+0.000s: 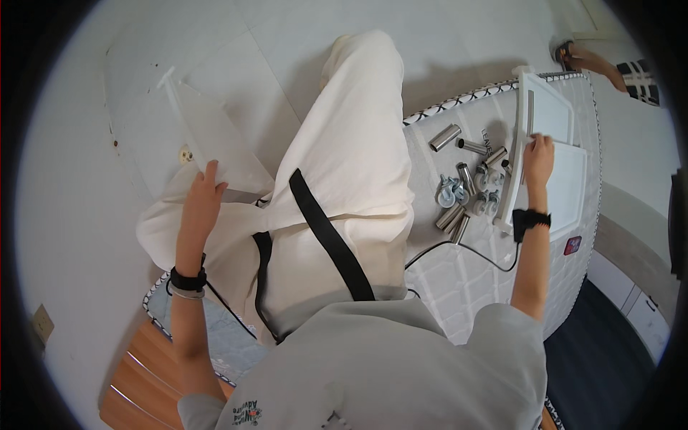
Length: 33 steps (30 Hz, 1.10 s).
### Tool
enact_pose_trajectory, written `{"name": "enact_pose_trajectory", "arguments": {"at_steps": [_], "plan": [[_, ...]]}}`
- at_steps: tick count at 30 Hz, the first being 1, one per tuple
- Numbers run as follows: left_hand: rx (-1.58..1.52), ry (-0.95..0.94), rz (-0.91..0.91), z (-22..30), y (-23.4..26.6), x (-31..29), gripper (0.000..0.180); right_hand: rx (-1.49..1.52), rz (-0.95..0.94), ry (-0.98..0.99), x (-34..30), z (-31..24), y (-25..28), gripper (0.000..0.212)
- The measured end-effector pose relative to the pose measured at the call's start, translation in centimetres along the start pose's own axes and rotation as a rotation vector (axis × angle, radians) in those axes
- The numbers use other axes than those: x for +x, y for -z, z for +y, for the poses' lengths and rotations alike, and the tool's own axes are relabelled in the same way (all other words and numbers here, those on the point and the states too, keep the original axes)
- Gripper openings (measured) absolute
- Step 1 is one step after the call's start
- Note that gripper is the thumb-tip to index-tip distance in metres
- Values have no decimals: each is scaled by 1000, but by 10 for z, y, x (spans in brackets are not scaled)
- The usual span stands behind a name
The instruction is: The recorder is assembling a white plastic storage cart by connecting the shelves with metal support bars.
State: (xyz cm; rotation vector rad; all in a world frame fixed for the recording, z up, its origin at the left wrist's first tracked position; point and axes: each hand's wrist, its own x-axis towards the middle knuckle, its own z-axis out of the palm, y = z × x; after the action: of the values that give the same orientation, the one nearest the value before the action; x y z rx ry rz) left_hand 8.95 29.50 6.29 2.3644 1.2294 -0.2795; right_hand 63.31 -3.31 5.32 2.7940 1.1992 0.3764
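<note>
My left hand (pixel 203 197) is closed on the near edge of a white plastic shelf panel (pixel 215 132), which stands tilted beside my left leg. My right hand (pixel 539 159) is closed at the raised rim of a white plastic shelf tray (pixel 562 183) lying on the mattress, its fingertips partly hidden. Between my legs and that tray lies a loose group of parts: short metal tubes (pixel 446 137) and several caster wheels (pixel 448 193) with clear grey wheels.
I sit on a quilted grey mattress (pixel 459 287) with patterned piping. A black cable (pixel 494 266) runs to my right wristband. A small dark red object (pixel 572 245) lies near the tray. Part of another person (pixel 602 68) shows at the far right. A white wall (pixel 179 43) stands close ahead.
</note>
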Motion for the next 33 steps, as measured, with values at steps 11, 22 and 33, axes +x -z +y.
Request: {"name": "enact_pose_trajectory", "arguments": {"at_steps": [11, 22, 33], "plan": [[31, -61, 47, 6, -13, 2, 38, 12, -243, -133, 97, 136, -112, 36], [29, -31, 82, 10, 0, -29, 37, 248, -590, -551, 116, 125, -174, 51], [-106, -38, -112, 4, 14, -35, 40, 410, 215, -506, 120, 47, -107, 38]]}}
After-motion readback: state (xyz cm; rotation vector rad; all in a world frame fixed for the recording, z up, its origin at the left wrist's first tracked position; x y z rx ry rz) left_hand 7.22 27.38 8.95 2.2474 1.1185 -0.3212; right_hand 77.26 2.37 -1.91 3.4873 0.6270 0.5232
